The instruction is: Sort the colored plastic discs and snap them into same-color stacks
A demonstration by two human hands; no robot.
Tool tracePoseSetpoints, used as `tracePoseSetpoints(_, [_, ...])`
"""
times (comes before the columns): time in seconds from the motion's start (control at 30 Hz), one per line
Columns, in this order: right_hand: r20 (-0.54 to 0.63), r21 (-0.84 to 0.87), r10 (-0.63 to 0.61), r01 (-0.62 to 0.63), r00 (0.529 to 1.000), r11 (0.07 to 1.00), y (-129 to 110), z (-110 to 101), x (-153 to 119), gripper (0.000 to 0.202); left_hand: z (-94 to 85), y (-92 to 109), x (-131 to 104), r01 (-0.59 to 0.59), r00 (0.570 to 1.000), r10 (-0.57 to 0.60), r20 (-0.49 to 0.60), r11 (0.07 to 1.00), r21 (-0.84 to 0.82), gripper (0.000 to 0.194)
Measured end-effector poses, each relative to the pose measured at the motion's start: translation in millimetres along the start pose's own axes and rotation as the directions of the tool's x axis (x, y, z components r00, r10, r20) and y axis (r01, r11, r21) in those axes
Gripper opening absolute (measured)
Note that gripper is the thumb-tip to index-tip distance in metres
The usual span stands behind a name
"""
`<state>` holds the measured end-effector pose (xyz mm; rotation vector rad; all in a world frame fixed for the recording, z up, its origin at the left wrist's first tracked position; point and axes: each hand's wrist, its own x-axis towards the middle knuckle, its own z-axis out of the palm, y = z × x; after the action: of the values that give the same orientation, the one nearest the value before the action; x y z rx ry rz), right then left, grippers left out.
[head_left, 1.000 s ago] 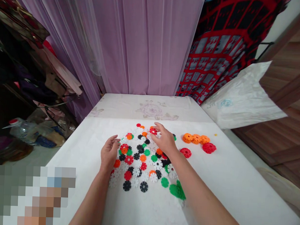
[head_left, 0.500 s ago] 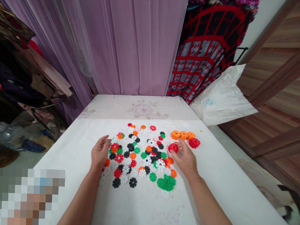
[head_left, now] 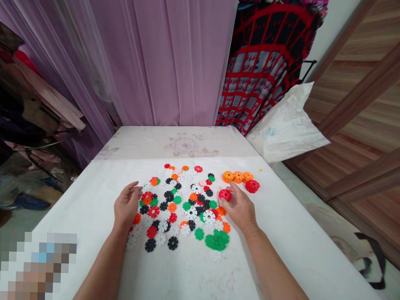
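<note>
Right grip touches red discs (near orange discs).

Head-height view, seemingly angled downward

Notched discs look matt plastic, the sack crinkled, the door grained wood.

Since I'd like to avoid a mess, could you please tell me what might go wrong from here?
The right hand has its fingers at the small red pile, so a nudge could spread it. The orange piles sit just beyond those fingertips and might get knocked. The left hand is beside the loose, overlapping discs; a sideways brush could shift several together.
</note>
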<state>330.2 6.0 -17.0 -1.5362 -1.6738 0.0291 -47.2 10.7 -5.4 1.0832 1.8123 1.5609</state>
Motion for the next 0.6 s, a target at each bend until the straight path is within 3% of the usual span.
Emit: tracePoseSetpoints(0.6, [0.076, 0.006, 0.043, -0.044, 0.996, 0.999, -0.1, 2.7, 0.7, 0.060, 0.7, 2.1, -1.0, 0.011, 1.000, -0.011, 0.000, 1.000, -0.010, 0.043])
